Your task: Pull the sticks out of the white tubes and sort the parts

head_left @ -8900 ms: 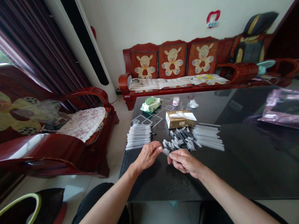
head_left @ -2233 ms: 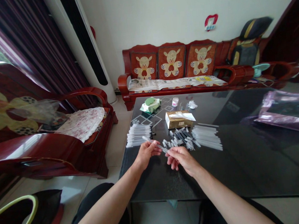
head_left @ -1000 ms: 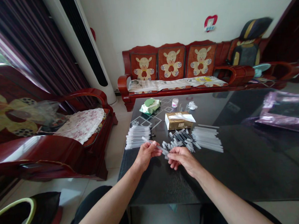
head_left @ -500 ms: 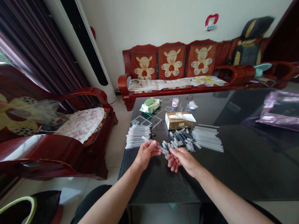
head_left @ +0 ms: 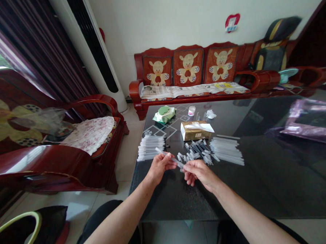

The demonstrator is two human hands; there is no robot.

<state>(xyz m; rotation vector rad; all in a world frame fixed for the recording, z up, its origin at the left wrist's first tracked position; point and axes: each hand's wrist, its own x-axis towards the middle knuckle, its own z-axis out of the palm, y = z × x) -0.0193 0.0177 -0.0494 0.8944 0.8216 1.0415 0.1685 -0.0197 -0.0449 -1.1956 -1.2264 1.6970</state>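
Between your two hands, just above the near edge of the worktop point(head_left: 183, 201), you are holding one clear tube point(head_left: 169, 158). Your left hand point(head_left: 159, 167) is pinching it around the middle, and your right hand point(head_left: 198, 172) is closing its fingertips on the near end, it seems fitting a small part there. I judge the work is about half done: one tidy stack point(head_left: 150, 147) of tubes is lying to the left, looking finished, and one row of empty tubes point(head_left: 226, 150) is waiting to the right. One loose pile of dark refills and small caps point(head_left: 194, 155) is lying between them. Single pieces are too small and crowded to count. One tissue box point(head_left: 195, 130) is standing behind the pile.
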